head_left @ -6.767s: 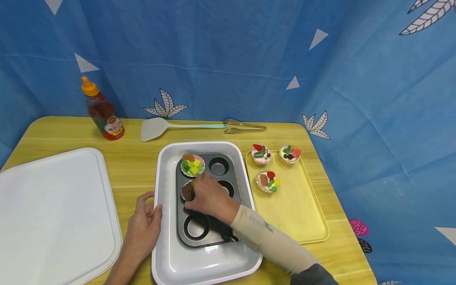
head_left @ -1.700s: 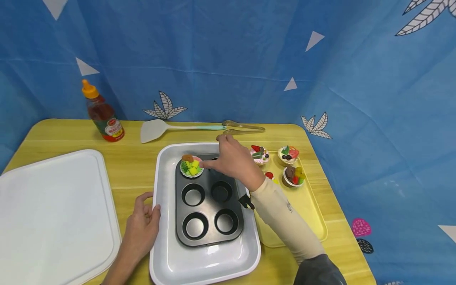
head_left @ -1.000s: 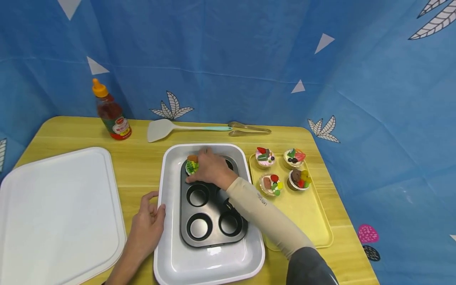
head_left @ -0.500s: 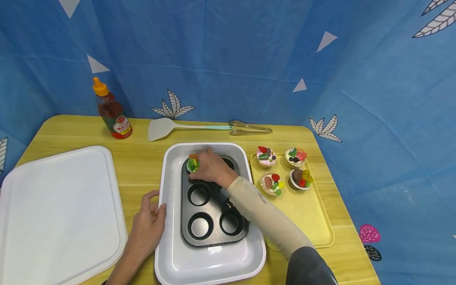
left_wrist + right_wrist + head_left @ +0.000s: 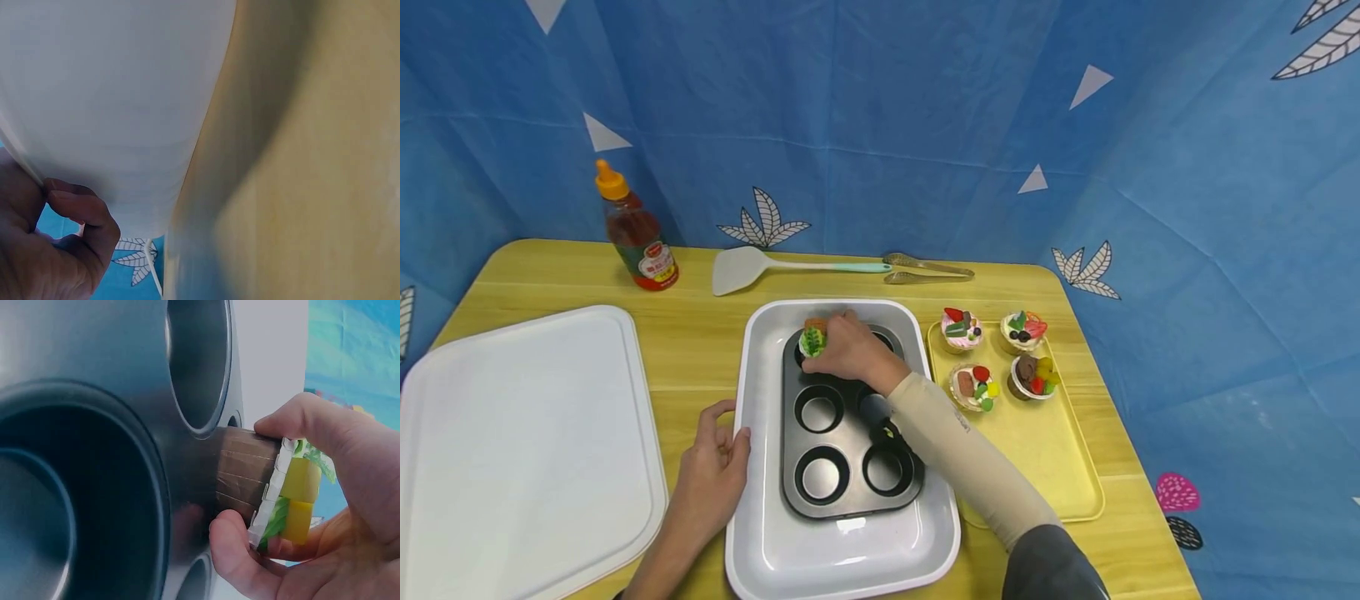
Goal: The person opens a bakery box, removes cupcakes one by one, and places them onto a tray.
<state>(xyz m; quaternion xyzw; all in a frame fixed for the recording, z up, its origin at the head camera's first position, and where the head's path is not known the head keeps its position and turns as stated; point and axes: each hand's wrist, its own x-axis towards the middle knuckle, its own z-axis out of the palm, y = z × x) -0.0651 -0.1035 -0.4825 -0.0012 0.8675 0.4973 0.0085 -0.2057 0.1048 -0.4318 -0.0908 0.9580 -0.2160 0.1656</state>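
My right hand (image 5: pixel 848 350) grips a cupcake (image 5: pixel 812 342) with green and yellow toppings at the far left cup of the dark muffin tin (image 5: pixel 853 498). In the right wrist view, thumb and fingers pinch the brown base of the cupcake (image 5: pixel 249 469), which is tilted and out of its cup; part of the topping is hidden by the hand. The tin's other visible cups hold nothing. The tin sits in a deep white tray (image 5: pixel 752 533). My left hand (image 5: pixel 711 471) holds that tray's left rim, its fingers curled and the thumb at the edge (image 5: pixel 69 250).
On the right, a yellow tray (image 5: pixel 1037 458) bears several fruit-topped cupcakes (image 5: pixel 973 387) toward its far end. A large white board (image 5: pixel 535 450) lies at left. A sauce bottle (image 5: pixel 640 242), a spatula (image 5: pixel 741 271) and metal tongs (image 5: pixel 928 268) line the back.
The chocolate cupcake has moved from the tin to the yellow tray. My right hand has returned to the tin and lifted the green-and-yellow cupcake slightly. The left hand has stayed at the rim.
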